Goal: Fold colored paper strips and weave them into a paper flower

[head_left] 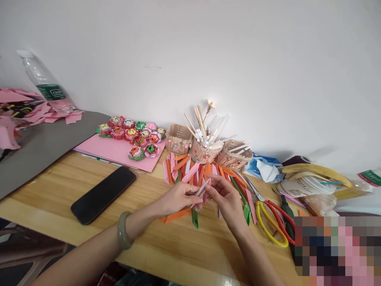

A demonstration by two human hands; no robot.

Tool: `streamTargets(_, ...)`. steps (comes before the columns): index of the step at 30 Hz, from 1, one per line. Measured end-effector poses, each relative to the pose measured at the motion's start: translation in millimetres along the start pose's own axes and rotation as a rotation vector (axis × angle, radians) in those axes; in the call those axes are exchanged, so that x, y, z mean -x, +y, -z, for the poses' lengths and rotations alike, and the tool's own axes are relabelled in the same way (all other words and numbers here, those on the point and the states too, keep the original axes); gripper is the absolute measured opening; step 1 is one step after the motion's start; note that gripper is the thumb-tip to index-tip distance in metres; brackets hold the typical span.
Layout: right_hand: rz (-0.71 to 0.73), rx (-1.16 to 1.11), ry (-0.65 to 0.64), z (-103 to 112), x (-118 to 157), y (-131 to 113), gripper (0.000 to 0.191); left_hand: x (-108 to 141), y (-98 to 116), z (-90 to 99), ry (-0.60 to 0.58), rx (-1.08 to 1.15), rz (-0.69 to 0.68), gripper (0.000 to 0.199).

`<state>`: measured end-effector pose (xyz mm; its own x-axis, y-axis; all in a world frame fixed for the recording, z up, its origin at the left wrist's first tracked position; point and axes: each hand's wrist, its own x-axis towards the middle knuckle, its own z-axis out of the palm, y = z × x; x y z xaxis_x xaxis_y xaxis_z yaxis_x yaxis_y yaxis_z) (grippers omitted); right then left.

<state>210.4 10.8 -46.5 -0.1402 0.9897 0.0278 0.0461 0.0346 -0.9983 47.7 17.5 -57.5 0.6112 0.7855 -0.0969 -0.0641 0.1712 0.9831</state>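
Note:
Between my two hands is a small folded pink and white paper strip (203,189), held over the table. My left hand (181,196), with a ring on one finger and a bangle on the wrist, pinches its lower left end. At the strip's upper right end, the fingers of my right hand (224,198) close on it. Just beyond and beneath my hands lie folded paper strips (190,172) in pink, orange, green and white, partly hidden by my fingers. Several paper flowers (139,141) rest on pink paper sheets (101,153) farther left.
A black phone (103,194) lies on the left. Three decorated baskets (178,140) stand by the wall, the middle one holding sticks. Scissors (272,222) with red and yellow handles lie right, near a tissue pack (262,165) and a cup (306,186). A bottle (49,85) leans far left.

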Motion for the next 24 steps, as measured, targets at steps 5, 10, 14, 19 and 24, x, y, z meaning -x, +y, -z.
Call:
streamTargets(5, -0.06, -0.12, 0.023, 2, -2, -4, 0.032, 6, 11, 0.2, 0.075, 0.016, 0.034, 0.022)
streamTargets(10, 0.006, -0.096, -0.025, -3, 1, -4, 0.03, 20, 10, 2.4, 0.276, 0.037, 0.073, 0.024)
streamTargets(14, 0.008, -0.015, -0.078, -8, 3, -1, 0.024, 33, 3, 10.8, 0.307, 0.003, 0.081, 0.023)
streamTargets(19, -0.06, -0.083, -0.095, -17, 5, 4, 0.023, 51, 6, 22.0, 0.415, 0.012, 0.081, 0.026)
streamTargets(24, -0.115, -0.09, -0.235, -26, 10, 3, 0.023, 70, 7, 37.8, 0.618, 0.111, 0.106, 0.029)
